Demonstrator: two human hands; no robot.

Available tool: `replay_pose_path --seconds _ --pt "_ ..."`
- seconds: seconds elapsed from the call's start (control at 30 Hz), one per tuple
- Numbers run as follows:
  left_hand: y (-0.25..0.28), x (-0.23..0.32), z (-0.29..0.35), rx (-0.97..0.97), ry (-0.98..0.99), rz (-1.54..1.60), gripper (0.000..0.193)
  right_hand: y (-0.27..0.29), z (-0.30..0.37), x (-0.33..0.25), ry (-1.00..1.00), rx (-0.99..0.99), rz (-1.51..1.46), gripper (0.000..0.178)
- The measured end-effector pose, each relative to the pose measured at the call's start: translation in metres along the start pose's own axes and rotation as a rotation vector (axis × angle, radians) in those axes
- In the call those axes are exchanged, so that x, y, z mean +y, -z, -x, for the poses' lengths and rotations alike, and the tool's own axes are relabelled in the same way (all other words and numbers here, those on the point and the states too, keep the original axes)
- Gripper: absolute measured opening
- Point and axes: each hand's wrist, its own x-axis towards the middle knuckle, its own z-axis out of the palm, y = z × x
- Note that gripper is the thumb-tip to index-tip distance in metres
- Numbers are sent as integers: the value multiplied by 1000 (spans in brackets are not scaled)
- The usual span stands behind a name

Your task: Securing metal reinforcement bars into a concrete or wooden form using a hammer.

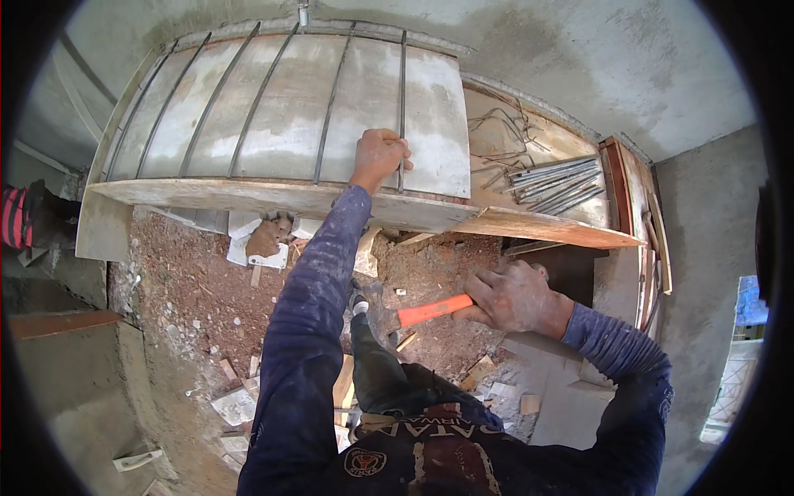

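My left hand [381, 158] reaches over the front board of a raised wooden formwork, its fingers closed in a pinch around a thin steel rod [404, 91]. That rod lies front to back across a pale panel [438, 124], the rightmost in a row of several similar rods [332, 107]. Lower on the right, my right hand [514, 296] is wrapped round a tool with an orange handle [433, 311]. The handle points left and the hand covers most of the rest, so its kind is hidden. It is held in the air, in front of the formwork.
A bundle of short steel rods [558, 186] and bent wire pieces [504, 132] rest on the right part of the formwork. The front board [273, 194] forms a raised edge. Below are reddish rubble ground [198, 289], broken tile pieces [236, 405] and wood scraps. Grey walls enclose the space.
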Motion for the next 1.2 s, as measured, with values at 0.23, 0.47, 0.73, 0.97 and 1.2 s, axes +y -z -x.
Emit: replay_pose_path --seconds 0.23,0.47,0.73,0.97,1.2 --pt "6 30 -9 88 -78 -902 32 -7 13 0 -178 -8 -218 45" --pt "2 16 -10 100 55 -807 24 -36 24 -8 -315 95 -568 43" --pt "3 16 -9 90 125 -764 23 -27 11 -11 -471 121 -743 38" --pt "0 9 -6 105 70 -718 24 -16 4 2 -579 203 -867 34" --pt "-4 20 2 151 -53 -885 23 -1 28 31 -749 358 -831 32"
